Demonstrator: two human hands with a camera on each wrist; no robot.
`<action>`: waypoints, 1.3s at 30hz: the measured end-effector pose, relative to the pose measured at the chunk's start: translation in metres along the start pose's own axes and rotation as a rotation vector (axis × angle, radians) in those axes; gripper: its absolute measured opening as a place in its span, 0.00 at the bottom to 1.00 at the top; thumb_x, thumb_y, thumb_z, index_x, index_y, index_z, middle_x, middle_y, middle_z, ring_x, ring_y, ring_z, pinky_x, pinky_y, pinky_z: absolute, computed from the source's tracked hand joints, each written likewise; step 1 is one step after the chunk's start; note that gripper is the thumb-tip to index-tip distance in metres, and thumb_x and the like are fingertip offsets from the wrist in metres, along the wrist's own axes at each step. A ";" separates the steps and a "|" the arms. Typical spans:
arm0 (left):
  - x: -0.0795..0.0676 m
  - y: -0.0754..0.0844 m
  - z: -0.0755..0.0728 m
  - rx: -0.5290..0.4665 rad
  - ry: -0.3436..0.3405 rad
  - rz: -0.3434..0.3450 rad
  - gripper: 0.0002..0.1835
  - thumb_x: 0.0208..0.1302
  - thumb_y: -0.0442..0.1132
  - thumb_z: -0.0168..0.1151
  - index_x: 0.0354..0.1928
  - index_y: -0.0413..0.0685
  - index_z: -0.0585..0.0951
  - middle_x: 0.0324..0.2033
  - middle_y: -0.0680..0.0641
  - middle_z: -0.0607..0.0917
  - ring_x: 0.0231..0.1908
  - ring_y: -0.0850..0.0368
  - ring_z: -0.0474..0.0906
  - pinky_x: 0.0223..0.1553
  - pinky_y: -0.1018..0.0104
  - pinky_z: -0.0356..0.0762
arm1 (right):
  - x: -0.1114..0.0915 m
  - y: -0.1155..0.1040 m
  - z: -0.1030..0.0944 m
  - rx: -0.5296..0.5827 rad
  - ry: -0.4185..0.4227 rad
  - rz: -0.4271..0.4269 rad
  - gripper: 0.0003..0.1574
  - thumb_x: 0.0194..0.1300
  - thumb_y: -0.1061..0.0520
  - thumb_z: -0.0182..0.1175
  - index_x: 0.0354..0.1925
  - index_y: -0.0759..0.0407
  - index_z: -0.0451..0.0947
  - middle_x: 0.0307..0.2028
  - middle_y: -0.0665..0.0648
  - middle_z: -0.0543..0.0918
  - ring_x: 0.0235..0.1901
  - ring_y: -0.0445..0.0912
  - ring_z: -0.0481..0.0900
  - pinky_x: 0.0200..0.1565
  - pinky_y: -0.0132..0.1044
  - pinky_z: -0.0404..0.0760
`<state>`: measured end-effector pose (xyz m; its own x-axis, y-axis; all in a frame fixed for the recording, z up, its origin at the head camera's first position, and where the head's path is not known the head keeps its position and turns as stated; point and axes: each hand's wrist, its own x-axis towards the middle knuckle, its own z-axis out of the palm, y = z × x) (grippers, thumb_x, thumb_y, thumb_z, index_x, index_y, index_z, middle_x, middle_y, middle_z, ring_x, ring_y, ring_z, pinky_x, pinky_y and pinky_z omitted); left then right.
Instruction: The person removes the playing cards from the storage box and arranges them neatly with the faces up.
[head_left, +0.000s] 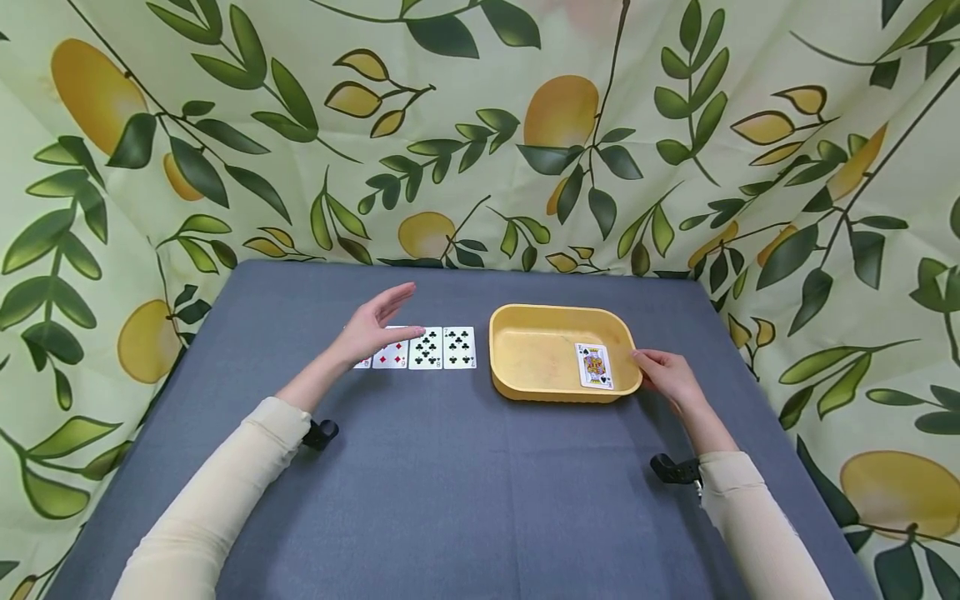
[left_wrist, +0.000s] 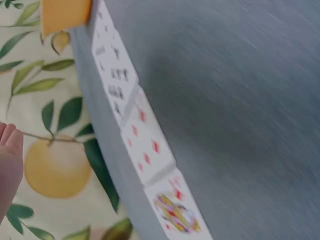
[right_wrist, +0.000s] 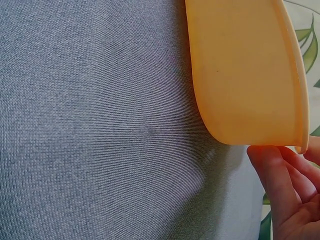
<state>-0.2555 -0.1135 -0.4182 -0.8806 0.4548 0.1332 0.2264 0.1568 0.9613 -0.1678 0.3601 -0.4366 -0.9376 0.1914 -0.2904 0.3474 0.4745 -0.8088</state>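
My left hand (head_left: 372, 330) hovers over a row of playing cards, its fingers extended and the thumb apart, holding nothing. From that row I can make out a red diamond card (head_left: 390, 356), a black-suited card (head_left: 425, 354) beside it, and another black-suited card (head_left: 459, 347) at the right end. A red face card (left_wrist: 177, 212) shows at the row's other end in the left wrist view. At the right end of a yellow plastic tray (head_left: 525, 392), my right hand (head_left: 667, 375) pinches the rim. A black-suited face card (head_left: 595, 367) lies face up inside the tray.
A blue-grey cloth (head_left: 465, 492) covers the table. Behind it and along both sides hangs a curtain (head_left: 480, 75) printed with leaves and fruit. The tray stands just right of the card row.
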 end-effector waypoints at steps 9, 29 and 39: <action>0.029 0.022 0.049 0.029 -0.049 0.026 0.45 0.55 0.40 0.75 0.73 0.46 0.63 0.70 0.46 0.66 0.70 0.56 0.60 0.69 0.67 0.56 | 0.000 0.000 0.000 0.023 0.003 -0.008 0.34 0.75 0.48 0.50 0.63 0.77 0.67 0.46 0.62 0.83 0.31 0.31 0.79 0.37 0.29 0.83; 0.076 0.020 0.168 0.294 -0.297 0.071 0.48 0.51 0.47 0.76 0.72 0.42 0.64 0.69 0.45 0.67 0.69 0.50 0.62 0.68 0.64 0.59 | 0.001 0.004 0.000 0.031 0.014 0.001 0.34 0.75 0.47 0.50 0.64 0.75 0.67 0.54 0.70 0.78 0.34 0.33 0.79 0.39 0.29 0.83; 0.095 0.020 0.213 0.501 -0.408 0.125 0.50 0.50 0.50 0.77 0.72 0.41 0.62 0.69 0.44 0.68 0.68 0.49 0.62 0.69 0.64 0.57 | 0.003 0.006 0.001 0.040 0.037 -0.001 0.34 0.75 0.47 0.51 0.62 0.74 0.70 0.52 0.69 0.79 0.34 0.34 0.80 0.36 0.26 0.81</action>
<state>-0.2461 0.1195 -0.4374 -0.6287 0.7766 0.0401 0.5702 0.4254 0.7028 -0.1683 0.3628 -0.4428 -0.9365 0.2228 -0.2709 0.3446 0.4399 -0.8293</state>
